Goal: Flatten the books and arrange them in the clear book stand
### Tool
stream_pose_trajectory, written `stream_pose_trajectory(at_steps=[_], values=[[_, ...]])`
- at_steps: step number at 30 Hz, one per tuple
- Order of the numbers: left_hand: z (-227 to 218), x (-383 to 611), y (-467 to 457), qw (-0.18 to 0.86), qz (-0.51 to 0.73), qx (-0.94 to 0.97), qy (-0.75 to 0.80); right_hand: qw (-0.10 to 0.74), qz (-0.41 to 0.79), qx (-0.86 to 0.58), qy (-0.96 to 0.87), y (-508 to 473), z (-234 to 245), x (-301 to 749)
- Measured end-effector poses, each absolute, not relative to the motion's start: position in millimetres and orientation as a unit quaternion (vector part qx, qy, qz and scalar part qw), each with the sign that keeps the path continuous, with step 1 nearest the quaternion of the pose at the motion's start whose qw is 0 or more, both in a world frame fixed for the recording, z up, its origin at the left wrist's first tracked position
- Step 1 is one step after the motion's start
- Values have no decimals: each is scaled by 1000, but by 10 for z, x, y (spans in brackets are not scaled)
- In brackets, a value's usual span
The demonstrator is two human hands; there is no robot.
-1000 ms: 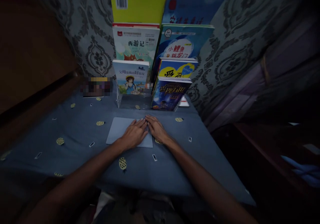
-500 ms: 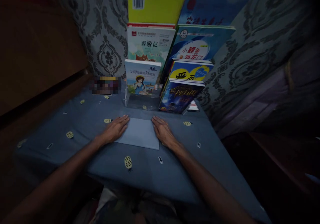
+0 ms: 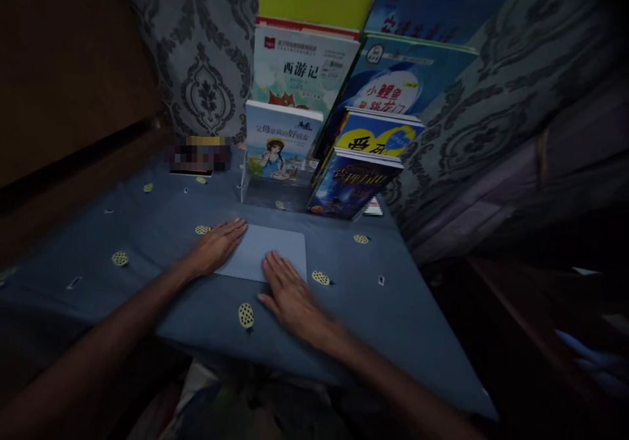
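A plain pale blue-grey rectangle (image 3: 258, 243), flat like a thin booklet or a sheet, lies on the patterned tablecloth (image 3: 413, 335). I cannot tell which it is. Along its left edge rests my left hand (image 3: 216, 247), fingers stretched out and close together. My right hand (image 3: 289, 296) lies over its near right part, fingers out flat and thumb apart to the left. Neither hand is wrapped around anything. Just beyond the rectangle, a clear stand (image 3: 275, 194) holds a book with a girl on its cover (image 3: 275, 145).
Behind and to the right stand more upright books: a dark blue one (image 3: 351, 184), a blue and yellow one (image 3: 378, 135) and several larger ones. A blurred-out item (image 3: 199, 155) lies at the back left. Patterned curtain (image 3: 209, 93) hangs behind the table.
My right hand has moved from the rectangle's right edge nearer to me and leftward, onto its near right part. My left hand stays at the left edge. The view has shifted slightly.
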State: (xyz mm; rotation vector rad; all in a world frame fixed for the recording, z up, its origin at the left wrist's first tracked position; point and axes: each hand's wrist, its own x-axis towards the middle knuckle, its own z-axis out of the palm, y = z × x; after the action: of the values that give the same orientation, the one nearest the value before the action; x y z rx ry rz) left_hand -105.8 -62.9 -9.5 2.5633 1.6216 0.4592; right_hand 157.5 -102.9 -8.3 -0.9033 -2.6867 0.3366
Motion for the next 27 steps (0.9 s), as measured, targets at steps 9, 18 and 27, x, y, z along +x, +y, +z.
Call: stream_pose_trajectory(at_steps=[9, 18, 27], values=[[-84, -1055, -629, 27, 148, 836, 528, 130, 131, -401, -897, -580, -59, 2007], [-21, -1043, -617, 27, 117, 837, 534, 153, 149, -407, -888, -288, -88, 1867], [46, -850, -1020, 7, 75, 899, 430, 211, 183, -379, -882, -252, -161, 1946]])
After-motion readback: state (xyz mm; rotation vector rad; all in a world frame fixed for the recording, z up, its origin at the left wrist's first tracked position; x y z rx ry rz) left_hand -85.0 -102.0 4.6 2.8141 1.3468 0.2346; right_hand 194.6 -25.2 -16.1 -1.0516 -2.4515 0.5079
